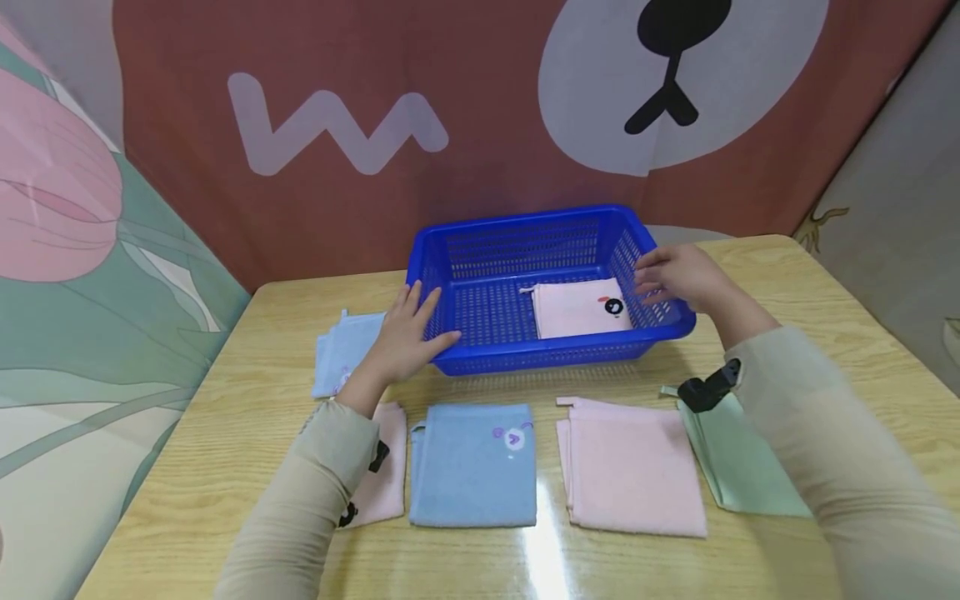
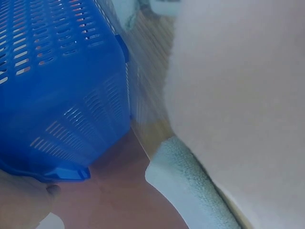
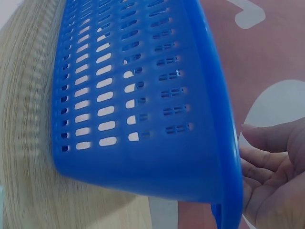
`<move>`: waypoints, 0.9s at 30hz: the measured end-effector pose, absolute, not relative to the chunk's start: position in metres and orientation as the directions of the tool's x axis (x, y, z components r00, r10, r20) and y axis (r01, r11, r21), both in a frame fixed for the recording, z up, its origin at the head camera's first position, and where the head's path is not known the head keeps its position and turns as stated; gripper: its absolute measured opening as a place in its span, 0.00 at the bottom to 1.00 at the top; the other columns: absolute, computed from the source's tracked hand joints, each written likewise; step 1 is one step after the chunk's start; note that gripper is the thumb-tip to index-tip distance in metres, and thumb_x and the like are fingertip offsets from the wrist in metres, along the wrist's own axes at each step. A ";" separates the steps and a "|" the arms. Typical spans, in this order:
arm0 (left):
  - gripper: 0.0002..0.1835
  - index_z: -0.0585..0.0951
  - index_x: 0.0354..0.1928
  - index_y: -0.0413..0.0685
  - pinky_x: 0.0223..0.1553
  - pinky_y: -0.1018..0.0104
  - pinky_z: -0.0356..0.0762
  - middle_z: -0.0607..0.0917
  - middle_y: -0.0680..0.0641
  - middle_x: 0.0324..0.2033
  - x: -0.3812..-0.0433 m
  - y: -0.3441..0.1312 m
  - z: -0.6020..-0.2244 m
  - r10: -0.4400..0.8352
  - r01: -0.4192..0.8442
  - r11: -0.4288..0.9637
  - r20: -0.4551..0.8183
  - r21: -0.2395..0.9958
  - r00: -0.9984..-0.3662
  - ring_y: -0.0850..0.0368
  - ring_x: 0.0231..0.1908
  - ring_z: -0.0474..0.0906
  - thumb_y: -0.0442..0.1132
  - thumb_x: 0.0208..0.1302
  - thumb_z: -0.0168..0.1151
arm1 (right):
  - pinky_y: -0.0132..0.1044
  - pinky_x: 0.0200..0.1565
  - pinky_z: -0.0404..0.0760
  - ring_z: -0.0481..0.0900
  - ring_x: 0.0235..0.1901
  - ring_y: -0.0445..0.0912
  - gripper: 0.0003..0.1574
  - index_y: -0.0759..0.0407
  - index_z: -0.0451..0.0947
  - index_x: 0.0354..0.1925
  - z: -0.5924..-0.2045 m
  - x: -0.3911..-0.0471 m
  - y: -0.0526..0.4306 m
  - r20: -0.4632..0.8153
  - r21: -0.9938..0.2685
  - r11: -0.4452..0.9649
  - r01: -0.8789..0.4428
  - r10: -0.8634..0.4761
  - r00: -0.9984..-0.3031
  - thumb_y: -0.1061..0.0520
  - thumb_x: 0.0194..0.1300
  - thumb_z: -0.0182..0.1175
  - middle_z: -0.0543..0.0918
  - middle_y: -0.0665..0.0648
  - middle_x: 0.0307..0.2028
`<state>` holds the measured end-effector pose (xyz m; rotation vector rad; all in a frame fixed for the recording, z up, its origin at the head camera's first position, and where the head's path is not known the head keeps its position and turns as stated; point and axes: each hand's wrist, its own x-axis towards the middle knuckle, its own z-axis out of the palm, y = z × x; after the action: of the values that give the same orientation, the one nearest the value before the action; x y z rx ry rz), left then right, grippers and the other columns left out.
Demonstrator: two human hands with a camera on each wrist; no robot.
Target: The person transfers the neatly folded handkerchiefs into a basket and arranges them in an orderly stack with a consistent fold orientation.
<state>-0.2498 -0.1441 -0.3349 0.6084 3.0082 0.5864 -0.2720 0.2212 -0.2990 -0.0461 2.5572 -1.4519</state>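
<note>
A blue plastic basket (image 1: 525,358) with slotted walls stands at the back of the table. Inside it, toward the right, lies a folded pink towel (image 1: 566,312) with a small dark-and-red face print. My left hand (image 1: 405,333) rests at the basket's left rim, fingers spread and thumb over the front corner. At the opposite end, my right hand (image 1: 682,275) reaches over the right rim with loosely bent fingers and nothing in them. The right wrist view shows that hand's fingers (image 3: 264,164) just beyond the basket rim (image 3: 221,105).
In front of the basket lie a folded blue towel (image 1: 472,475), a pink towel (image 1: 633,471) and a green towel (image 1: 750,462) partly under my right sleeve. Left of the basket is another blue towel (image 1: 348,337); my left forearm partly covers a second pink towel (image 1: 386,492). A printed curtain (image 1: 337,217) hangs behind.
</note>
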 end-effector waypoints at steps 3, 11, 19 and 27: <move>0.43 0.45 0.66 0.49 0.57 0.45 0.35 0.39 0.40 0.64 -0.250 -0.145 -0.335 0.380 0.374 0.854 0.058 0.362 -0.923 0.45 0.63 0.29 0.66 0.56 0.41 | 0.46 0.41 0.73 0.71 0.45 0.61 0.22 0.77 0.58 0.53 -0.299 -0.270 0.223 -0.149 -0.865 0.498 0.065 -0.130 -0.980 0.62 0.66 0.40 0.67 0.74 0.47; 0.43 0.45 0.66 0.50 0.57 0.45 0.36 0.40 0.40 0.64 -0.251 -0.145 -0.337 0.381 0.377 0.855 0.061 0.357 -0.922 0.46 0.63 0.29 0.66 0.56 0.41 | 0.45 0.39 0.74 0.74 0.42 0.59 0.23 0.78 0.58 0.52 -0.299 -0.267 0.228 -0.111 -0.864 0.503 0.026 -0.141 -0.984 0.60 0.66 0.41 0.68 0.74 0.46; 0.44 0.44 0.66 0.51 0.57 0.45 0.34 0.39 0.40 0.65 -0.248 -0.144 -0.336 0.383 0.379 0.837 0.073 0.396 -0.921 0.49 0.63 0.27 0.68 0.54 0.38 | 0.42 0.37 0.75 0.74 0.43 0.59 0.24 0.76 0.59 0.53 -0.297 -0.260 0.237 -0.094 -0.845 0.534 0.013 -0.125 -0.988 0.57 0.66 0.42 0.69 0.75 0.46; 0.42 0.46 0.66 0.49 0.57 0.46 0.36 0.39 0.40 0.64 -0.251 -0.144 -0.336 0.378 0.374 0.853 0.063 0.363 -0.924 0.46 0.63 0.29 0.65 0.56 0.42 | 0.40 0.37 0.76 0.75 0.40 0.53 0.25 0.77 0.57 0.54 -0.298 -0.255 0.249 -0.080 -0.855 0.518 0.002 -0.129 -0.988 0.58 0.66 0.41 0.68 0.74 0.46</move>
<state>-0.2508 -0.1441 -0.3364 0.6117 3.0139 0.5868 -0.2551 0.2492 -0.2985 -0.1100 2.6192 -1.4752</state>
